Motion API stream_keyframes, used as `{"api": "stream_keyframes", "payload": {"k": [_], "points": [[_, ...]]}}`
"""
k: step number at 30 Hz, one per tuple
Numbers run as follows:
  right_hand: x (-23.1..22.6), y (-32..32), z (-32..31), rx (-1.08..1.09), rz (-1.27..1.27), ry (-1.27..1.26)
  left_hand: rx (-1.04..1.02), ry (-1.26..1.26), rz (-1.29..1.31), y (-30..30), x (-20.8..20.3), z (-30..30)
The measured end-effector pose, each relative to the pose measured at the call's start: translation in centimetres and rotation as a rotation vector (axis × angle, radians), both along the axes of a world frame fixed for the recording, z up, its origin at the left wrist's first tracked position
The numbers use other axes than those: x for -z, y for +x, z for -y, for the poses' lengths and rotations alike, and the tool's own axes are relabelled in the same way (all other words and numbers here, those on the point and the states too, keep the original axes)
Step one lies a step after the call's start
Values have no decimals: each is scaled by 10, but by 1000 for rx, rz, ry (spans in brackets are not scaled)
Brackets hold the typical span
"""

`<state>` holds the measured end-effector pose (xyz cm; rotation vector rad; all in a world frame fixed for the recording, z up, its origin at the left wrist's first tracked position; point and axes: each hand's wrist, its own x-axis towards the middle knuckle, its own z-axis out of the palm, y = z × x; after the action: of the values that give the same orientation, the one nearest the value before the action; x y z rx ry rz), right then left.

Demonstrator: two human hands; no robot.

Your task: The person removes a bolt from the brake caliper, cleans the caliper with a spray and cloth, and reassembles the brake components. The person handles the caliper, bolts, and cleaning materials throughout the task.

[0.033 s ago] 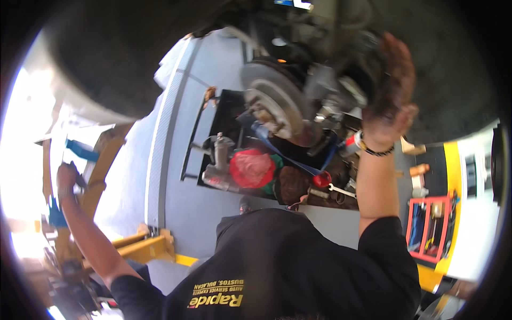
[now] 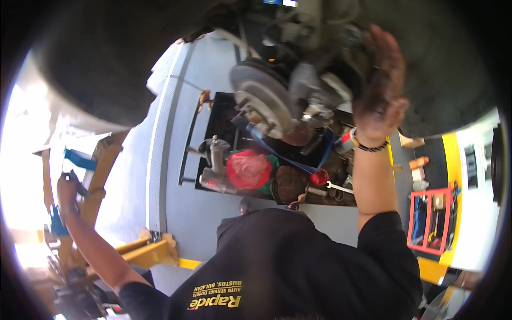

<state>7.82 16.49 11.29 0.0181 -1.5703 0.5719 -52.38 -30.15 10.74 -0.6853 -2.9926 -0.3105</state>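
At the left, my left hand [image 2: 66, 193] is closed around a dark handle [image 2: 80, 186] beside a yellow lift post [image 2: 102, 173]. My right hand [image 2: 381, 88] is raised at the upper right, its fingers stretched out and the palm smudged with dark grease. It is next to the suspension parts [image 2: 317, 88] under a raised vehicle; whether it touches them I cannot tell. A brake disc [image 2: 253, 80] with its hub hangs to the left of that hand. Dark fender lining [image 2: 445, 69] curves behind it.
Below the disc, a black work cart [image 2: 221, 109] holds an impact wrench [image 2: 214, 165], a red cloth-like bundle [image 2: 248, 169], a brown rag [image 2: 290, 184], a combination wrench [image 2: 338, 186] and a red-and-white can [image 2: 345, 141]. A red tool rack [image 2: 428, 220] stands right.
The whole view has shifted slightly, so the disc and cart appear a little further left. Both hands keep nearly the same pose.
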Motion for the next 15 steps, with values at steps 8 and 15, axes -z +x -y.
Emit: {"api": "stream_keyframes", "payload": {"k": [8,15], "points": [[6,10,-7,-467,-59,-134,1010,1391,538,318,-3,-142],[-3,4,-8,-264,23,119,1553,1526,377,468,-56,-309]]}}
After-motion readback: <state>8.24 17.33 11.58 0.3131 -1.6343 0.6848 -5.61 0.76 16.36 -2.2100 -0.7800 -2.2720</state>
